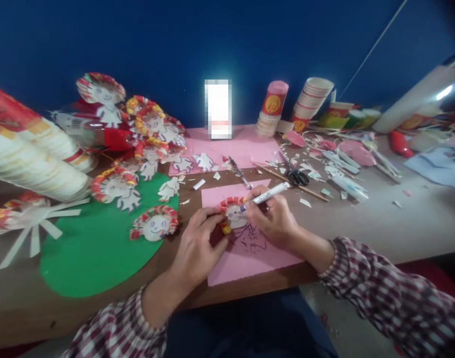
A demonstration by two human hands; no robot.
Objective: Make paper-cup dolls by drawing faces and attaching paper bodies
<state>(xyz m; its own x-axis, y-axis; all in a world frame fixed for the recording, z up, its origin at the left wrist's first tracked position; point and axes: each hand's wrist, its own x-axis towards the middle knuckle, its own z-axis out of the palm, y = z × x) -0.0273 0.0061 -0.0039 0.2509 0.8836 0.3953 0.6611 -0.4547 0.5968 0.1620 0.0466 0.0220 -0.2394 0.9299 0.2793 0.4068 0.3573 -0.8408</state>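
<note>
My left hand (pixel 197 246) pinches the lower edge of a small paper-cup doll face (pixel 234 213) with a red and yellow curled rim. It rests on a pink paper sheet (pixel 246 258) marked with dark scribbles. My right hand (pixel 272 216) is closed round a white marker pen (pixel 269 194), whose tip touches the doll's face. Both sleeves are checked red and white.
Several finished doll faces (pixel 155 223) lie on a green paper disc (pixel 97 253) and pile up at the back left. Stacked paper cups (pixel 34 149) lie left, more cups (pixel 311 99) stand behind. Scissors (pixel 297 176), a stick, a craft knife (pixel 239 173) and paper scraps litter the brown table.
</note>
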